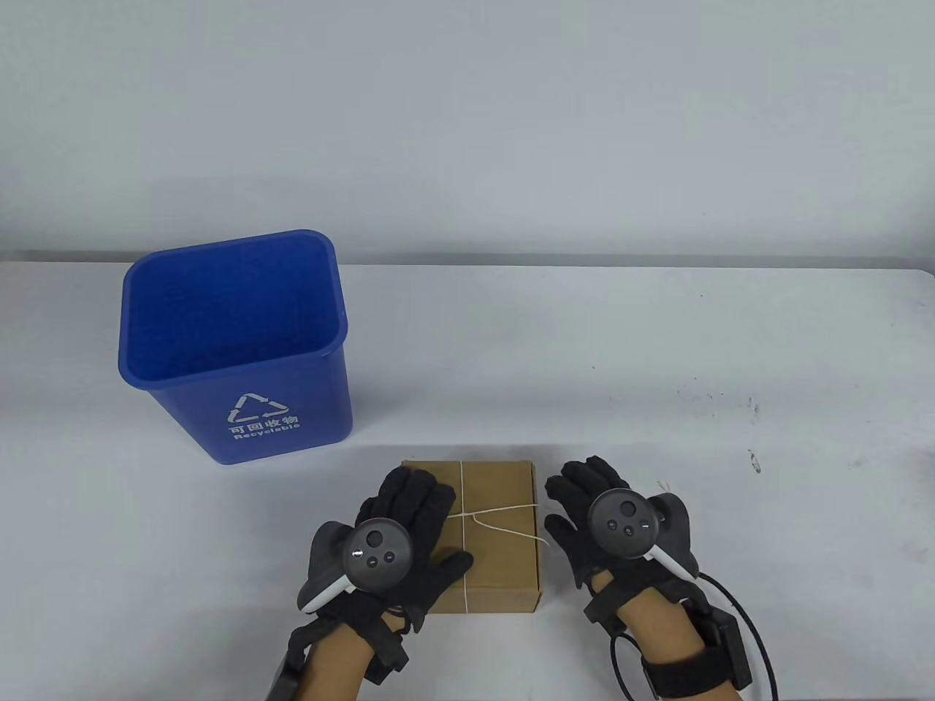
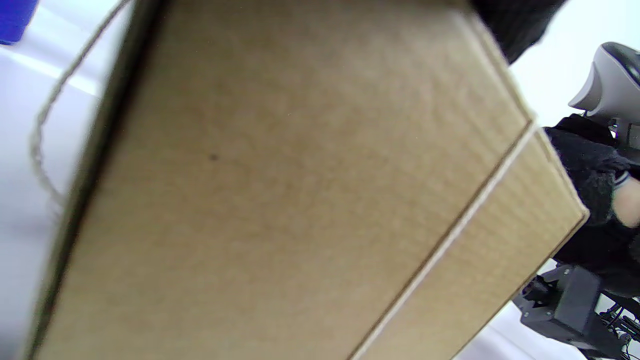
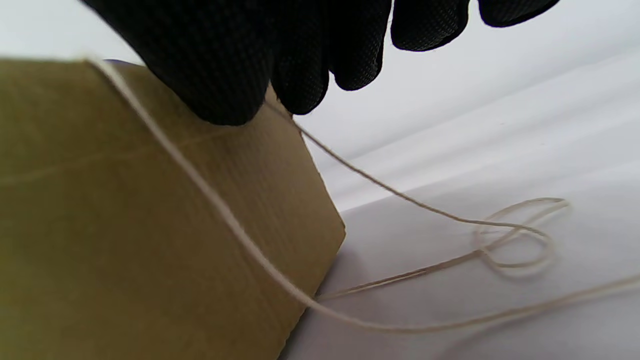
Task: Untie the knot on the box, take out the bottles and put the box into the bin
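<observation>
Untying comes first, we judge: box (image 1: pixel 497 526) sits on the table (image 1: pixel 657 350) at the near edge, string (image 1: pixel 504 529) crossing its lid, knot (image 1: pixel 475 517) mid-lid. Left hand (image 1: pixel 398 540) lies flat on the box's left half, fingers straight, holding nothing, just pressing. Right hand (image 1: pixel 606 522) is just beside the box's right side, fingers loosely extended; whether it pinches anything we cannot tell. To do it well we'd keep the left pressing the box steady and pull a loose tail, not the loop. Bin (image 1: pixel 234 343) stands far-left, well apart. Right wrist view shows what the table view misses: string ends trail in a loose loop (image 3: pixel 515 240) on the table beside the box. Left wrist view shows only cardboard close up. Bottles unseen.
</observation>
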A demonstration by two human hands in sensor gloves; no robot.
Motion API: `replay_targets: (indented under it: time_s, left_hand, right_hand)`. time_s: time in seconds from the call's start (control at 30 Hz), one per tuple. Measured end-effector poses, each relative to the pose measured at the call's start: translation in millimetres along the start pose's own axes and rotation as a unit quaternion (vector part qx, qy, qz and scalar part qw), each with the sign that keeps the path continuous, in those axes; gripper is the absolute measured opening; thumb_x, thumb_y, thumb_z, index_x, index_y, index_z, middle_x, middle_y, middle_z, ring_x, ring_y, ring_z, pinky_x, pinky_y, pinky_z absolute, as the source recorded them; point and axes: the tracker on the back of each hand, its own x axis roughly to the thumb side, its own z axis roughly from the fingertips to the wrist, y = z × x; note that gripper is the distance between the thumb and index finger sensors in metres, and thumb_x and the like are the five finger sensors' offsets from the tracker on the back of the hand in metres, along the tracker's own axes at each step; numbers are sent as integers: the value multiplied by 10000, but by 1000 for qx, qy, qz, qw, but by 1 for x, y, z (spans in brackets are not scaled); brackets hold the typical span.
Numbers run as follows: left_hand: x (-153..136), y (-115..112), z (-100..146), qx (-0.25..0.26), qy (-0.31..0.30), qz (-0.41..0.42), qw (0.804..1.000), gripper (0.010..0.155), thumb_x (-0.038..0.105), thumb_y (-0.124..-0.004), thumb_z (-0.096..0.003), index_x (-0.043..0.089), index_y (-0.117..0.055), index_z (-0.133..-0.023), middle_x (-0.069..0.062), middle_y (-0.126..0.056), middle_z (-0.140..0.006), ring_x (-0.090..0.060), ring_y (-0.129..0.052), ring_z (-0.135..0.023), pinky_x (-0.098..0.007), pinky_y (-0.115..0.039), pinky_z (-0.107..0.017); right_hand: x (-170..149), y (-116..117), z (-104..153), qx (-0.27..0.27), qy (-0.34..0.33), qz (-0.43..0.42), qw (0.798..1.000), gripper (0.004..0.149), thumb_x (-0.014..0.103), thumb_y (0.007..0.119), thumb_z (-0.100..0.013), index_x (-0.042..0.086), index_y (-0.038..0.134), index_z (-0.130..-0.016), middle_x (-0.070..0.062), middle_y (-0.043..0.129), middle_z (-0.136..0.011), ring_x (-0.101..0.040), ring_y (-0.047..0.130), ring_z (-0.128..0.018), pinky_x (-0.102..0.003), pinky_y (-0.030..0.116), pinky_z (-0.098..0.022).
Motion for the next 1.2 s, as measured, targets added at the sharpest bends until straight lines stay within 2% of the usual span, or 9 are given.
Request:
replay_targets:
  time_s: [0.27, 0.47, 0.97, 1.2]
  left_hand:
    - [0, 0, 0, 0, 1, 1, 1000, 880, 618, -660, -504, 201, -267, -1171, -80, -133, -1190, -463, -52, -1111, -784, -250, -720]
    - [0, 0, 0, 0, 1, 2, 1000, 880, 616, -663, -504, 199, -269, -1171, -81, -134, -1190, -464, -53, -1110, -785, -249, -719]
    - [0, 0, 0, 0, 1, 2, 1000, 878, 615, -664, -503, 201, -270, -1170, -84, -134, -1189, -461, -54, -1111, -786, -248, -718]
    - [0, 0, 0, 0, 1, 2, 1000, 880, 615, -664, -503, 200, -269, -1171, -86, -134, -1189, -462, -52, -1110, -786, -246, -718]
  right_hand:
    - [3, 4, -2, -26, -18, 9, 999, 410, 300, 791, -468, 88, 833, -817, -135, 681, -976, -536, 561, -936, -705, 476, -623]
    - [0, 7, -3, -12, -6, 17, 1000, 399, 298, 787, -470, 99, 844, -811, -130, 701, -970, -533, 570, -936, -705, 484, -623]
    - [-38, 11, -9, 27, 92, 26, 995, 400, 297, 783, -473, 95, 845, -813, -141, 700, -972, -541, 567, -932, -707, 481, -620]
    - [-51, 12, -10, 41, 145, 68, 986, 398, 296, 784, -474, 95, 848, -811, -148, 700, -972, -549, 565, -928, -711, 473, -619]
